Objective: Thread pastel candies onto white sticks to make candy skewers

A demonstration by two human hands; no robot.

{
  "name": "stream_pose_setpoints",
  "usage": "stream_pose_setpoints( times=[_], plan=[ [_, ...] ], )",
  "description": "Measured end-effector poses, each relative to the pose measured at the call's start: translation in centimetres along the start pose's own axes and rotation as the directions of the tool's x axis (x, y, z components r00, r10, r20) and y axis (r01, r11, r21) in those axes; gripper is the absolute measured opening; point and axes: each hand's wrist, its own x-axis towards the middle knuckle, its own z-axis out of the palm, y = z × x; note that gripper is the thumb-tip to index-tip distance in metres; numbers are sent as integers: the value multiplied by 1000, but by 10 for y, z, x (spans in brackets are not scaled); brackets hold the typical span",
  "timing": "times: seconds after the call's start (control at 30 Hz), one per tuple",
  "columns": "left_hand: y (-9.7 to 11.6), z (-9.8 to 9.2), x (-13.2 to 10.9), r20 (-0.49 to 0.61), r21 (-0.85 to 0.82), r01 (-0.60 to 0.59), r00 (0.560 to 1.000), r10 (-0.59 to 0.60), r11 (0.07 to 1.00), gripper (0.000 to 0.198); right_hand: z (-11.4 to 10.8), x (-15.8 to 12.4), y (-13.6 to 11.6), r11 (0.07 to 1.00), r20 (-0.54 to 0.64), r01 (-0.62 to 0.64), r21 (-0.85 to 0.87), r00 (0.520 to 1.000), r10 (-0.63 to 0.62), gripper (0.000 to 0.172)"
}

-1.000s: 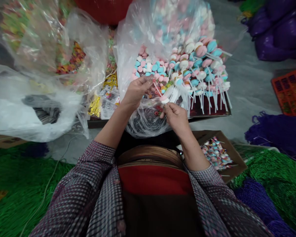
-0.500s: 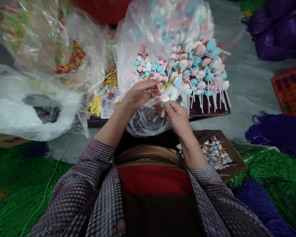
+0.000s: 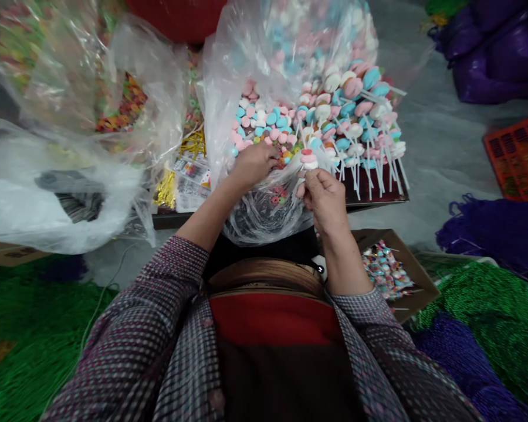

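My right hand (image 3: 323,190) pinches a candy lollipop (image 3: 308,159) from below, its pink and white discs standing upright above my fingers. Most of its stick is hidden by the hand. To the left, my left hand (image 3: 256,165) dips its curled fingertips into the small ring-shaped candies (image 3: 287,157). What those fingertips hold, if anything, is hidden. Pink, white and blue marshmallow discs (image 3: 270,119) lie just beyond. Under both hands a clear plastic bag (image 3: 268,220) hangs over the table's front edge, with a few red and green rings showing in it.
Finished lollipops with white sticks (image 3: 369,135) are heaped at the right of the table. Gold twist ties (image 3: 165,189) and printed wrappers (image 3: 191,190) lie left. A cardboard box (image 3: 416,287) of wrapped lollipops stands below right. An orange crate (image 3: 517,158) is farther right.
My left hand has left the lollipop's stick and moved onto the ring candies. My right hand has shifted slightly right and now holds the lollipop with its discs up.
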Motion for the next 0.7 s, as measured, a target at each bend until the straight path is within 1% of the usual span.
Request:
stream_pose_setpoints(
  times=[0.07,0.1,0.17,0.2,0.27,0.3,0.33,0.37,0.4,0.43,0.47,0.5,0.57,0.63,0.7],
  plan=[
    [-1,7,-2,53,139,-7,999,-1,990,14,-1,0,2,1000,-10,-11,-20,1000,11,49],
    [0,9,-3,58,178,-3,998,-7,984,15,-1,-1,3,999,-12,-15,-32,1000,15,50],
    [3,9,-6,24,189,-1,1000,-4,982,14,-2,-1,4,999,-13,-18,-40,1000,18,52],
    [4,7,-8,-3,162,10,1000,-9,987,12,-2,-2,5,999,-12,-18,-33,1000,18,52],
    [7,1,-11,-54,21,72,996,-71,997,8,-2,-5,6,1000,4,-29,-12,1000,29,50],
    [9,-3,-13,-71,-99,121,989,-128,988,6,-2,-7,7,999,21,-36,-8,999,36,49],
    [11,-7,-14,-77,-244,171,978,-195,954,6,-1,-9,8,999,42,-40,-11,998,40,47],
    [13,-11,-16,-73,-398,212,962,-261,892,6,-1,-10,10,999,65,-37,-22,997,38,45],
    [16,-14,-18,-62,-542,235,946,-317,807,6,0,-12,12,999,84,-26,-37,996,29,43],
    [19,-16,-19,-47,-658,242,932,-360,713,7,2,-13,14,999,96,-9,-53,995,14,42],
    [22,-18,-20,-31,-741,240,921,-389,627,9,3,-14,15,998,104,11,-70,995,-3,41],
    [26,-18,-21,-14,-793,237,914,-406,561,10,5,-15,17,996,109,28,-85,994,-18,41],
    [30,-18,-23,16,-839,239,909,-416,489,11,7,-16,18,993,109,47,-111,993,-35,41],
    [32,-18,-23,17,-847,233,911,-413,478,9,7,-17,17,989,105,53,-138,994,-38,42],
    [33,-18,-24,-30,-834,196,917,-398,516,9,6,-18,15,984,106,51,-172,994,-33,42]
  ],
)
